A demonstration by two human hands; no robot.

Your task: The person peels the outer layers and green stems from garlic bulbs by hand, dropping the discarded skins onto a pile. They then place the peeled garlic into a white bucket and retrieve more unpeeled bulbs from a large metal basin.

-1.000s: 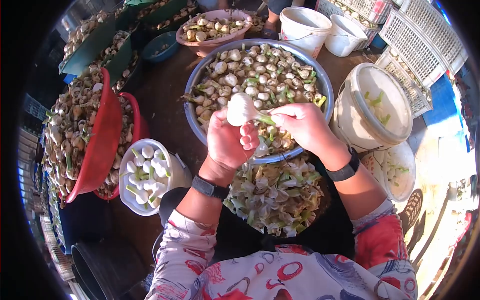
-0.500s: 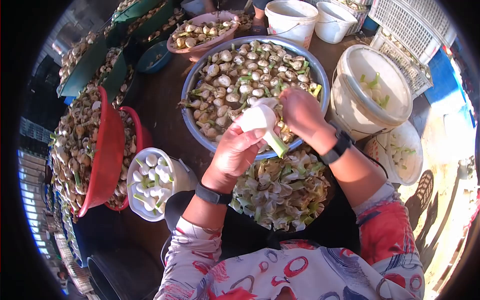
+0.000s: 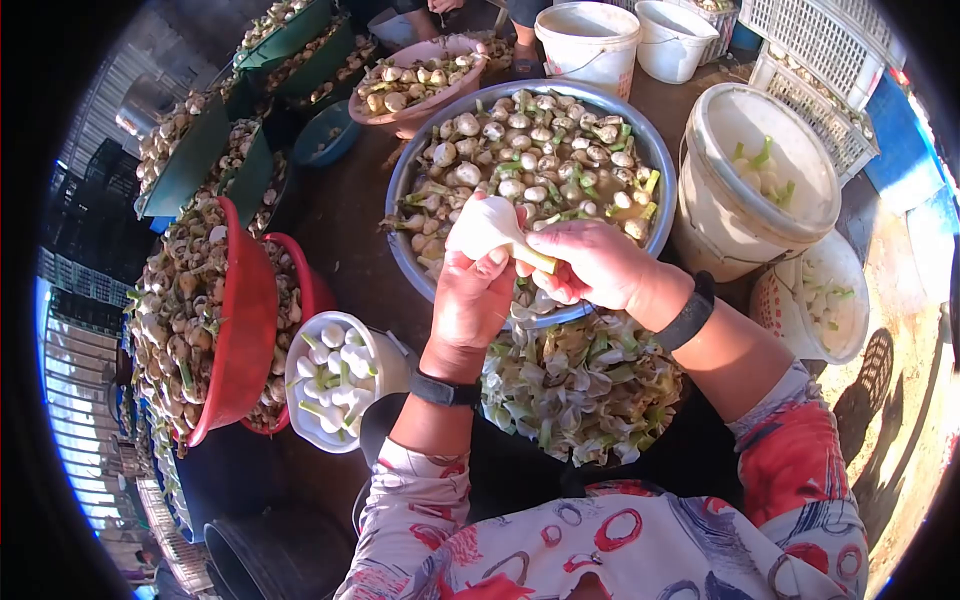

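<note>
A peeled white garlic bulb (image 3: 487, 226) with a short cut stem sits in my left hand (image 3: 474, 300), thumb and fingers closed around it. My right hand (image 3: 597, 262) has its fingers bent at the stem end; whether it pinches the stem or a piece of skin is hard to see. Both hands are over the near rim of a blue-grey basin (image 3: 402, 250), which holds unpeeled garlic bulbs (image 3: 545, 135) in water. Below my hands lies a heap of stripped garlic skins (image 3: 580, 390).
On the left stand a white bucket (image 3: 398, 375) of peeled bulbs and a red basin (image 3: 240, 330) piled with garlic. To the right are white buckets (image 3: 690, 190) holding some peeled bulbs. A pink basin (image 3: 405, 122) stands at the back, near another person's hand and foot (image 3: 525, 52).
My right hand has come down from above the basin to the garlic's stem end. The bulb has turned slightly in my left hand. The whole view has shifted a little.
</note>
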